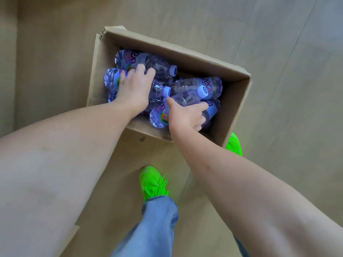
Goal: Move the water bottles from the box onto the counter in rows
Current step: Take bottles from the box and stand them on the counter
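Box (239, 101) at frame centre, bottles lying flat | left hand (134, 89) curling over left bottle (113, 78) | right hand (185, 115) spreading open over nearest bottle (159, 117), long axis pointing upper right.

Brown cardboard box (239, 101), clear violet-tinted bottles (196, 86) with white caps, pink-lettered labels, neon green shoes (152, 182), light blue jeans (154, 227)
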Demonstrator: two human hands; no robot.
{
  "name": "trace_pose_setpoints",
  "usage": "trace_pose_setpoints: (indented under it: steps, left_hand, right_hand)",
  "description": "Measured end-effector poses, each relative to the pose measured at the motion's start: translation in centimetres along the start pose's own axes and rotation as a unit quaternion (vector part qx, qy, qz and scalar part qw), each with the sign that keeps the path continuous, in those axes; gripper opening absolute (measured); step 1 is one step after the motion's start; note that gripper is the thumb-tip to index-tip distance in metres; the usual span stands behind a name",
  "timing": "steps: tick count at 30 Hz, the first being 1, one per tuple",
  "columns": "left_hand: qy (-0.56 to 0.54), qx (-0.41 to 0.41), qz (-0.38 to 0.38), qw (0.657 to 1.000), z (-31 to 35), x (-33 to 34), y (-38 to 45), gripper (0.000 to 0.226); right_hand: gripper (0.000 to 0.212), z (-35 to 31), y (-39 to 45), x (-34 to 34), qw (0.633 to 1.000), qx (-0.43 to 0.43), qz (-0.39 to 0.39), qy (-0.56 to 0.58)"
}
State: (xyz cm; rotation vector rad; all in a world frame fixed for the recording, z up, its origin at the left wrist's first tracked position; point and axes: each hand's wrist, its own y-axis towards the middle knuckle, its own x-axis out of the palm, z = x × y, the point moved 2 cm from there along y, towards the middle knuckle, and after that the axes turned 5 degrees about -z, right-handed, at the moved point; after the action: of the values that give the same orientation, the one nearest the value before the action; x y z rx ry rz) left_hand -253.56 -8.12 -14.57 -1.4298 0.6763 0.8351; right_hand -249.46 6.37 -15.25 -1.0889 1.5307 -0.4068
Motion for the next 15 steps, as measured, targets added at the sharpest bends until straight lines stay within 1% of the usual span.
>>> trace_pose_setpoints:
  steps: [2,4,6,8,12,15]
  left_hand:
    - [-0.031,-0.013,0.017,0.999,0.1,-0.6,-1.1,0.056]
    - [-0.076,-0.024,0.039,0.996,0.2,-1.1,-2.4,0.058]
    - [-0.108,-0.022,0.043,0.993,0.4,-1.6,-3.6,0.063]
    - [-0.145,-0.031,0.042,0.988,0.7,-2.3,-4.6,0.063]
    - [-0.283,-0.080,0.043,0.955,2.0,-5.6,-7.5,0.057]
    - [-0.366,-0.097,0.047,0.924,3.3,-10.4,-9.8,0.055]
  right_hand:
    - [0.077,-0.3,-0.8,-0.3,0.999,-0.031,-0.027,0.021]
    - [0.073,-0.5,-1.6,-0.9,0.997,-0.055,-0.048,0.038]
    - [0.070,-0.6,-2.4,-1.8,0.994,-0.079,-0.062,0.034]
    - [0.067,-1.0,-3.1,-3.2,0.991,-0.106,-0.076,0.017]
    - [0.061,-2.7,-5.3,-7.4,0.979,-0.160,-0.122,-0.021]
    - [0.056,-5.2,-8.5,-11.1,0.969,-0.198,-0.138,-0.050]
